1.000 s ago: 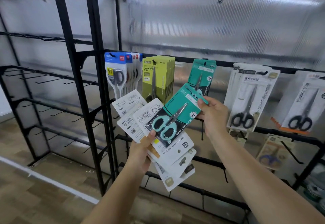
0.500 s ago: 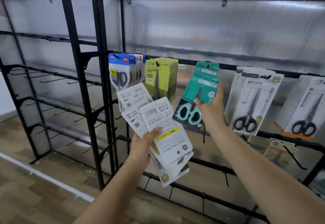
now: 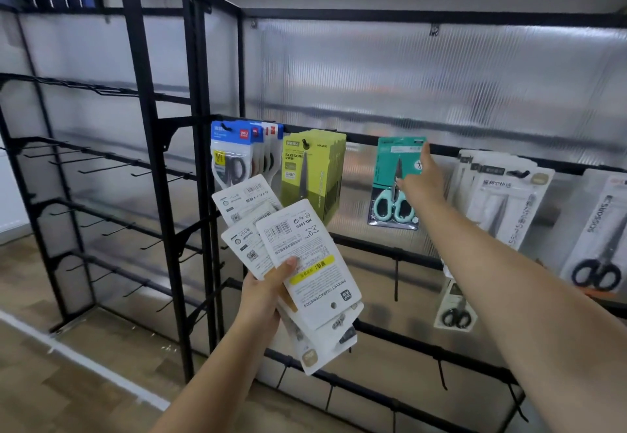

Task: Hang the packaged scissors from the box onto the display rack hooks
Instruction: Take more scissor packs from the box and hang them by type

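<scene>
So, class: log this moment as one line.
left hand: grips white packs | right hand: on teal scissors pack at rack rail | step: hanging

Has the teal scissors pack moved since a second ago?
Yes. The teal scissors pack went up and right, off the fanned stack in the left hand, to the top rail beside the green packs.

Ribbed translucent wall panels (image 3: 441,79), wood-look floor (image 3: 51,381) — white floor stripe (image 3: 84,363)
</scene>
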Demonstrator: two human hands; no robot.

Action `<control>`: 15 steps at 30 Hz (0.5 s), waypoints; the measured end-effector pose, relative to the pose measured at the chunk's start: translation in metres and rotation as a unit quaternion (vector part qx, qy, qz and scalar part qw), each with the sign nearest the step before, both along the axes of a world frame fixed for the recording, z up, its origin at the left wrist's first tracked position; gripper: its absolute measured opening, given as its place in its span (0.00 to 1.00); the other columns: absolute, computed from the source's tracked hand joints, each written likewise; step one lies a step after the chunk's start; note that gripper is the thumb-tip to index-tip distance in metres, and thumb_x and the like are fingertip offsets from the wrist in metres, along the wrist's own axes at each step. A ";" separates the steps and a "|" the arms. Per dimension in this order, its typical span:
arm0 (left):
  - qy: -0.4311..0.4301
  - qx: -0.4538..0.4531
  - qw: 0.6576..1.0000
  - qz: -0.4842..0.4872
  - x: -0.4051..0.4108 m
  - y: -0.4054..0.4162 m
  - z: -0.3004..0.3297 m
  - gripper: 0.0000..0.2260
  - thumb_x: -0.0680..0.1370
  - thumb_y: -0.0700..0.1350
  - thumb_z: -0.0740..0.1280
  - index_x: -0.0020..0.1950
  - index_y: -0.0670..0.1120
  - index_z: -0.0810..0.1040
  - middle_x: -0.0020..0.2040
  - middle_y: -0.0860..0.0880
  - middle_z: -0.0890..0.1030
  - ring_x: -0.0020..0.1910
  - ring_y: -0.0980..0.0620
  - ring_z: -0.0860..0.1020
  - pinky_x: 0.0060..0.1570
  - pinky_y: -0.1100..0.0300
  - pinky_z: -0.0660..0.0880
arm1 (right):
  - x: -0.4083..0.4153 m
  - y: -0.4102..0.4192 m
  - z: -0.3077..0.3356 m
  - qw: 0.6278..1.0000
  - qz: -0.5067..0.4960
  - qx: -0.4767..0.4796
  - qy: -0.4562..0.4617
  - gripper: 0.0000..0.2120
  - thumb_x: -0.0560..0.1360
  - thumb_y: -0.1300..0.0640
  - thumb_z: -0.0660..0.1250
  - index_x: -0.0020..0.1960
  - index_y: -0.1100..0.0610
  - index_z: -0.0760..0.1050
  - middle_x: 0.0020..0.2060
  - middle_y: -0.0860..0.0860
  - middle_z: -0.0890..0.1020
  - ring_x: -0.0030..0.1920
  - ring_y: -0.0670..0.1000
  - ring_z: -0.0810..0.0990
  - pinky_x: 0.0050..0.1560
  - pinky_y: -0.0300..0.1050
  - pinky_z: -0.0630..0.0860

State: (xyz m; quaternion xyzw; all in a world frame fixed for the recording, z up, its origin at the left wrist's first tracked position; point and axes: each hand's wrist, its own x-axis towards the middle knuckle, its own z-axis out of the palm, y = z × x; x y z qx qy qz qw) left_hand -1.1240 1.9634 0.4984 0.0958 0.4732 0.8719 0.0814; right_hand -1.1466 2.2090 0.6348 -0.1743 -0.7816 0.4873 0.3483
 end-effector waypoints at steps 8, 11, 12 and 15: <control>-0.004 0.015 1.000 0.017 -0.009 -0.003 0.003 0.16 0.75 0.36 0.68 0.62 0.43 0.76 0.54 0.44 0.83 0.51 0.45 0.83 0.42 0.53 0.81 | -0.005 0.013 -0.014 0.999 -0.034 -0.006 -0.005 0.37 0.75 0.71 0.61 0.76 0.48 0.51 0.67 0.53 0.70 0.37 0.40 0.71 0.20 0.26 0.66; -0.003 0.021 1.000 0.010 -0.009 -0.004 0.005 0.17 0.74 0.37 0.68 0.63 0.44 0.76 0.55 0.44 0.83 0.52 0.44 0.82 0.45 0.51 0.81 | -0.001 0.012 -0.011 0.997 -0.033 0.030 -0.057 0.38 0.75 0.69 0.62 0.76 0.48 0.48 0.68 0.55 0.69 0.41 0.42 0.74 0.23 0.30 0.70; -0.001 0.022 1.000 0.009 -0.008 -0.005 0.005 0.18 0.74 0.38 0.69 0.63 0.44 0.76 0.55 0.44 0.83 0.52 0.44 0.82 0.45 0.50 0.81 | 0.002 0.009 -0.010 0.994 -0.042 0.046 -0.086 0.39 0.75 0.68 0.63 0.77 0.48 0.47 0.69 0.56 0.67 0.47 0.46 0.75 0.31 0.34 0.75; -0.007 0.048 0.999 0.002 -0.008 -0.006 0.005 0.21 0.70 0.41 0.71 0.63 0.46 0.76 0.55 0.45 0.83 0.52 0.45 0.82 0.46 0.50 0.81 | 0.011 -0.007 -0.018 0.977 -0.123 0.122 -0.125 0.37 0.73 0.61 0.67 0.75 0.51 0.52 0.68 0.57 0.63 0.67 0.58 0.64 0.65 0.55 0.67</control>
